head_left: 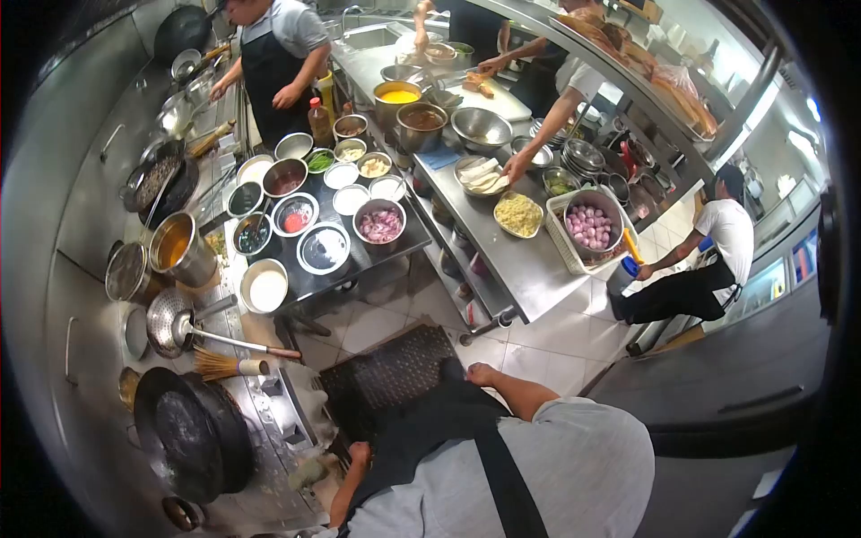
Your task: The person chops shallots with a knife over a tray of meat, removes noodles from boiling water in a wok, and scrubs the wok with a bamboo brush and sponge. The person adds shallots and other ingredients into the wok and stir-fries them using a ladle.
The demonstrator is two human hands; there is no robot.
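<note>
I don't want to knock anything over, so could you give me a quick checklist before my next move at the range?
1. Left hand free: cannot tell; its fingers are curled and the palm is hidden.
2. Right hand free: cannot tell; nothing juts from it, but the palm is hidden.
3. Range edge by the left hand clear: not ok; a greenish cloth-like thing lies there.
4. Skimmer handle turned inward: not ok; its wooden end points toward the front edge.
5. Near wok free of food: ok; none shows in it.
6. Flame beneath that wok off: cannot tell; the burner is hidden.
</note>
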